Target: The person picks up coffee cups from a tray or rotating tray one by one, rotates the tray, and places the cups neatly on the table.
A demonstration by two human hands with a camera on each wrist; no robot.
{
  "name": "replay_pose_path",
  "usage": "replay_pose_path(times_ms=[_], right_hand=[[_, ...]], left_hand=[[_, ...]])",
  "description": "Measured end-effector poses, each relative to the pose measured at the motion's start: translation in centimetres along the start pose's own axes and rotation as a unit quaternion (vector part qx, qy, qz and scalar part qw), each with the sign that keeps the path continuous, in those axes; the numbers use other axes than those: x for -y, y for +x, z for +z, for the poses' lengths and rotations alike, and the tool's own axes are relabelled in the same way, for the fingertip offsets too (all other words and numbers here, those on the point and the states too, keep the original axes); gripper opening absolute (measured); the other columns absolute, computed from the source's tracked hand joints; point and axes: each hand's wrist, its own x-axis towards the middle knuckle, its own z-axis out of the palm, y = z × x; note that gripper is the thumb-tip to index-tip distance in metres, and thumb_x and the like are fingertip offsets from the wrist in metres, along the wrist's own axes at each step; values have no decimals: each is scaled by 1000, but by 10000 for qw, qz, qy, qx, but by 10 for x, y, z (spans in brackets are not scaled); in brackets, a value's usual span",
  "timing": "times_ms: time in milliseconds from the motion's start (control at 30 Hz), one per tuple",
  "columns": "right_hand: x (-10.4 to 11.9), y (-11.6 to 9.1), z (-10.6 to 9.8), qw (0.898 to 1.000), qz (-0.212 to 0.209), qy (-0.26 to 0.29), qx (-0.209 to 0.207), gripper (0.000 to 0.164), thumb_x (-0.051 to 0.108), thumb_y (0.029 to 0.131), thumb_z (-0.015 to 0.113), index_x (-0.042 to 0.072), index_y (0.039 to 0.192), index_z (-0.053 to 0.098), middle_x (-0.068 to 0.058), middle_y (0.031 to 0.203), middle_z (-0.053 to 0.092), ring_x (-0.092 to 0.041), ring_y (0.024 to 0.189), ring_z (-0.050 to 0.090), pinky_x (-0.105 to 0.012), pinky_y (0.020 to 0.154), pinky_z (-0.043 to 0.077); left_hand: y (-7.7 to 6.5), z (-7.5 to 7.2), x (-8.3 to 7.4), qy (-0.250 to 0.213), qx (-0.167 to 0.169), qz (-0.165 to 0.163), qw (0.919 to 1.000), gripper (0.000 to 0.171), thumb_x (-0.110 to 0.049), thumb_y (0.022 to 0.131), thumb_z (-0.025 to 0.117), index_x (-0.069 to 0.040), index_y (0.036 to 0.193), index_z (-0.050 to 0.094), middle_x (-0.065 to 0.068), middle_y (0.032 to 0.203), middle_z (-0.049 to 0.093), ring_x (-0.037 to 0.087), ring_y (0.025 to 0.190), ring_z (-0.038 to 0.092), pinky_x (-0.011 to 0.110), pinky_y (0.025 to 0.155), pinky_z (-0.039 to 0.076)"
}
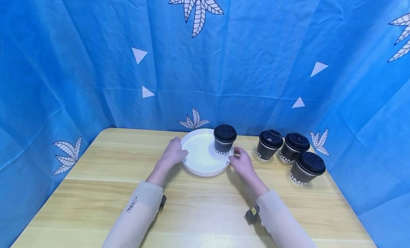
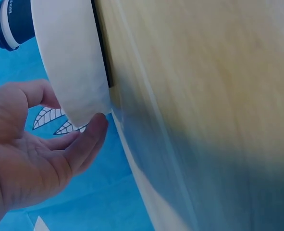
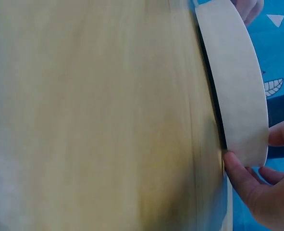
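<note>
A round white tray [image 1: 200,153] is at the back middle of the wooden table, held on both sides. My left hand [image 1: 174,152] grips its left rim; in the left wrist view, the thumb is over the rim and the fingers [image 2: 86,144] lie against the outer wall. On the opposite side, my right hand [image 1: 241,162] pinches the rim, fingers [image 3: 242,175] low on the wall. A paper coffee cup [image 1: 223,148] with a black lid stands upright at the tray's right. A dark gap shows beneath the tray's lower edge in both wrist views.
To the right stand three more lidded coffee cups: one nearer the tray [image 1: 268,150], one behind [image 1: 289,153] and one in front [image 1: 302,173]. A blue patterned cloth [image 1: 205,70] hangs around the table [image 1: 198,208] at the back and sides.
</note>
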Motion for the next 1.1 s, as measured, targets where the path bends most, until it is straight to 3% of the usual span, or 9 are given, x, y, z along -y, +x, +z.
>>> replay_pose_path(times_ms=[167,333,467,633,767,967,1100], right_hand=[[1,-6,-1,9999,59,132,36,61,10,96,61,-7,151,41,-28,151,48,-42,133,55,-49,106,51],[0,-7,1,9997,136,199,56,62,10,96,62,-6,152,40,-26,151,49,-40,133,57,-47,104,53],[0,-10,1,9996,127,234,61,62,9,96,62,-7,151,40,-27,150,49,-40,131,58,-46,103,53],[2,-14,1,9996,101,233,106,62,9,96,64,-8,151,39,-30,148,49,-42,127,60,-45,101,55],[2,-17,1,9998,51,168,108,63,9,97,65,-8,152,38,-30,147,51,-42,126,60,-45,101,55],[2,-19,-2,10000,-31,20,-59,66,11,96,67,-7,152,37,-28,147,50,-42,131,57,-51,109,48],[3,-18,-5,9994,-153,207,-212,70,18,97,68,-4,155,34,-24,148,49,-41,135,52,-52,113,44]], left_hand=[[-8,-3,-2,-46,73,-41,10000,62,-15,96,64,10,145,37,22,127,49,31,85,63,35,70,56],[-13,-4,-3,-61,236,-107,9996,62,-14,95,65,11,144,36,23,127,47,28,65,66,31,60,53],[-14,-2,-2,-35,224,-105,9997,62,-13,94,64,11,145,36,22,126,47,29,75,65,33,66,54],[-11,-1,-2,37,129,-102,9999,62,-7,94,62,11,147,35,23,129,47,34,104,57,41,93,54],[-8,-1,-2,125,112,-55,9998,64,-4,93,62,12,148,35,25,133,47,36,113,53,48,106,49],[-2,-1,-2,553,94,130,9983,65,-4,93,65,11,149,37,26,135,50,36,115,53,51,111,46],[2,-2,1,962,66,390,9946,63,-7,91,67,12,145,42,26,131,53,37,114,53,53,108,47]])
